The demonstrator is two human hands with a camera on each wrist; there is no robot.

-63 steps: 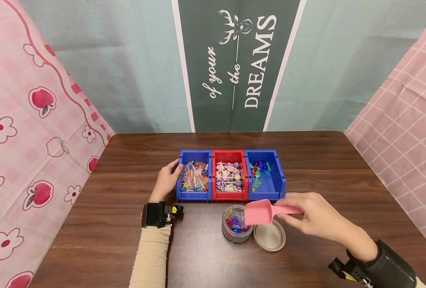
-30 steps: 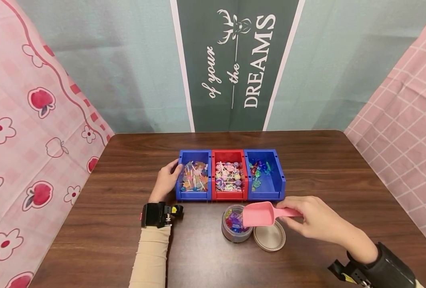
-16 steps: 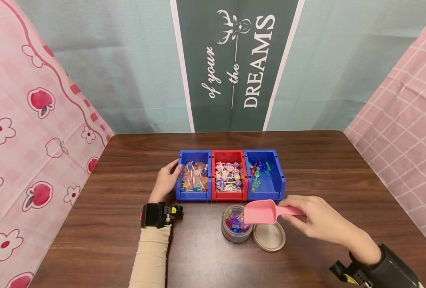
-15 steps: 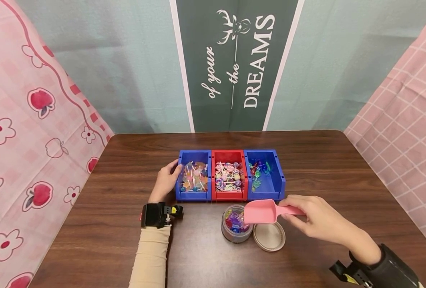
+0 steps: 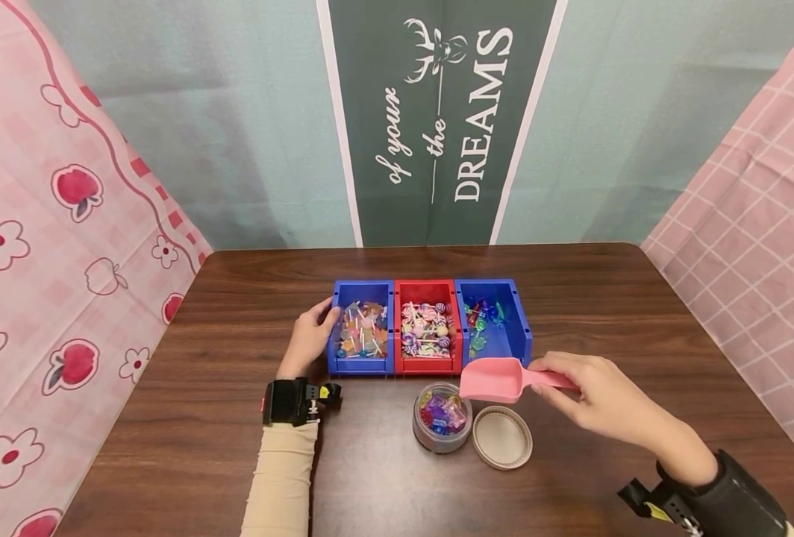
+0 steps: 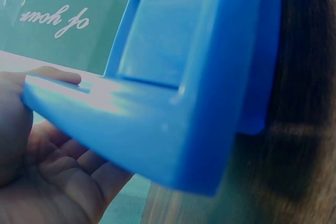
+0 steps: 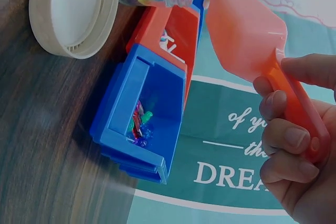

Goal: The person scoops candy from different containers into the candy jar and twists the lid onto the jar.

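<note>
My right hand (image 5: 595, 391) grips the handle of a pink scoop (image 5: 492, 380), its thumb along the handle. The scoop is above the table, between the jar and the right blue bin (image 5: 521, 328); no candy shows on it. Below it to the left stands an open clear jar (image 5: 441, 441) of colourful candies (image 5: 442, 412). My left hand (image 6: 58, 182) holds the side wall of the left blue bin (image 5: 362, 365), thumb and fingers on opposite faces. Lollipops (image 5: 365, 328) fill that bin; the red bin (image 5: 429, 365) holds striped ones. A few shiny candies (image 5: 480, 321) lie in the right blue bin.
The jar's round lid (image 5: 502, 438) lies upside down on the brown table (image 5: 222, 462), right beside the jar. The bins stand side by side in a row. Printed cloths (image 5: 269, 149) hang behind the table and at both sides.
My right hand has lifted the scoop up and to the right, away from the jar's mouth, uncovering more of the candies and lid. My left hand has stayed on the bin.
</note>
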